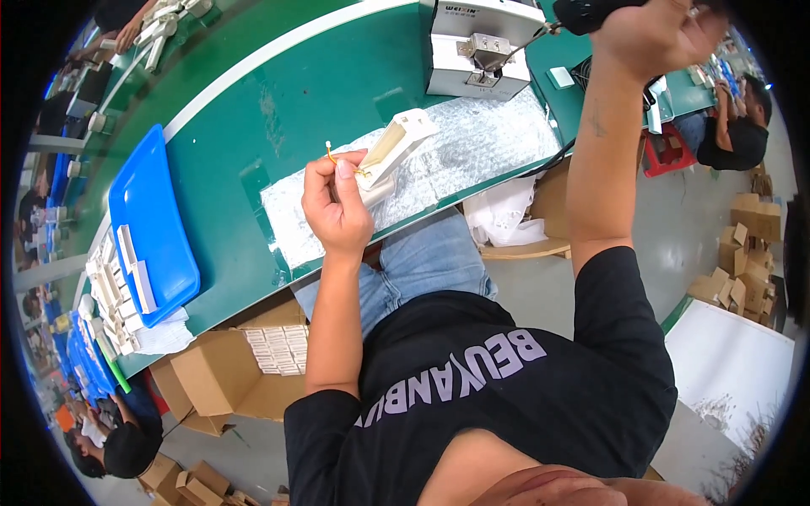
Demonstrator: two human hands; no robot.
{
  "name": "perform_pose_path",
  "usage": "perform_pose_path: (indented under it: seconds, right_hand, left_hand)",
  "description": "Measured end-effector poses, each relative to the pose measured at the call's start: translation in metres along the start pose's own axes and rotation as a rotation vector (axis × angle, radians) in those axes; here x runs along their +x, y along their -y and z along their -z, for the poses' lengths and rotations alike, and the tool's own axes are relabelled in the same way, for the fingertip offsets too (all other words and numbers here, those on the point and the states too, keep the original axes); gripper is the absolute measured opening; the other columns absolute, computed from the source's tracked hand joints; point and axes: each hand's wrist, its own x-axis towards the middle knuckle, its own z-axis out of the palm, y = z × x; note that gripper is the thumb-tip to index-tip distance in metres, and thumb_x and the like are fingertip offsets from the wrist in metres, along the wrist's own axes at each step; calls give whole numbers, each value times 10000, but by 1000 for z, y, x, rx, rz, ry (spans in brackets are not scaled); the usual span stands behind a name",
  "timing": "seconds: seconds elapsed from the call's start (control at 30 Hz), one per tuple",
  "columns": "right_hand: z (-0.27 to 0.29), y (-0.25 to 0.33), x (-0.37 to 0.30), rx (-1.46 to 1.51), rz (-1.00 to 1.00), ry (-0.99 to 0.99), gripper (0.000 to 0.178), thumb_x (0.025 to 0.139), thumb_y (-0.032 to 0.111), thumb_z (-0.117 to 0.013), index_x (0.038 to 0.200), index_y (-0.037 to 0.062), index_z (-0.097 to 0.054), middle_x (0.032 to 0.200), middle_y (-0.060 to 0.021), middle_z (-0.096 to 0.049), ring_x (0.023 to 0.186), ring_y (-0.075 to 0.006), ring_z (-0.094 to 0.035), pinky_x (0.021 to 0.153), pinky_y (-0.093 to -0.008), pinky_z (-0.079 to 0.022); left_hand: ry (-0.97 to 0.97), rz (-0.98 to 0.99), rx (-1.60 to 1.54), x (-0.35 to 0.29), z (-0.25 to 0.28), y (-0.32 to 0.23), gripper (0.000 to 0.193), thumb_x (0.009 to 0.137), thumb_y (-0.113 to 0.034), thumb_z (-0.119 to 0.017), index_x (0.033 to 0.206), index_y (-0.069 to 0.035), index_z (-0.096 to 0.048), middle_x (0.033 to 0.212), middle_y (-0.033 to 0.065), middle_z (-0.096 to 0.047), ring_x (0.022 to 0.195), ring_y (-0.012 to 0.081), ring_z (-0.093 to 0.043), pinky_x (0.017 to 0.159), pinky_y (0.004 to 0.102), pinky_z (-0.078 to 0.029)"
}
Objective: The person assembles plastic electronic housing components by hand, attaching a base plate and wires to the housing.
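White plastic housing point(403, 142), just right of the left hand point(339, 199), is pinched there with a yellow wire point(333, 158), best left unstrained; how the right hand point(651, 38) is closed cannot be told.

Green workbench point(236, 190) with blue tray point(159, 211), silvery sheet point(485, 148) and boxy machine point(443, 63) on top

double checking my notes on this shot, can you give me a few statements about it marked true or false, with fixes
1. The left hand holds a white part. True.
2. The tray is red. False: the tray is blue.
3. A yellow wire shows at the left hand's fingers. True.
4. The right hand rests on the tray. False: the right hand is at the picture's upper right, away from it.
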Motion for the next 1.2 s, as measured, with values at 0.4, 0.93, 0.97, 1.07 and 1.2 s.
perform_pose_path:
  seconds: [0.4, 0.93, 0.97, 1.07, 1.2]
  right_hand:
    - [6, 10, 5, -75, 14, -109, 376, 960, 301, -593, 1224, 51, -500, 740, -69, -602, 542, -124, -597, 451, -245, -519]
    - [2, -1, -5, -11, 20, -35, 350, 958, 243, -606, 1238, 59, -505, 743, -74, -603, 538, -134, -595, 441, -248, -501]
    - [4, 2, -2, -17, 14, -54, 342, 959, 251, -604, 1223, 55, -509, 737, -71, -600, 534, -134, -594, 441, -247, -503]
    - [6, 5, 2, -21, 17, -42, 332, 959, 262, -602, 1196, 46, -515, 732, -68, -597, 525, -134, -592, 439, -244, -506]
    - [12, 11, 0, -23, -111, 40, 324, 960, 264, -602, 1175, 36, -519, 746, -75, -608, 513, -133, -591, 437, -243, -508]
  left_hand:
    - [0, 6, -3, 0, 0, 0, 115, 991, -93, -494, 934, 5, -509, 947, 126, -696, 811, 104, -592, 729, 237, -474]
    - [5, -10, -10, 1, 1, 0, 127, 995, -96, -493, 922, 7, -503, 946, 137, -692, 809, 107, -597, 726, 238, -474]
    - [8, -2, -17, 1, 1, -1, 127, 995, -95, -491, 922, 9, -503, 942, 137, -692, 807, 104, -595, 724, 237, -473]
    - [14, 16, -26, 1, 0, -1, 127, 995, -92, -489, 921, 11, -503, 946, 138, -692, 812, 102, -595, 730, 238, -475]
    - [2, 23, -51, 0, -2, -1, 123, 993, -92, -492, 928, 12, -503, 969, 145, -683, 835, 112, -597, 762, 246, -479]
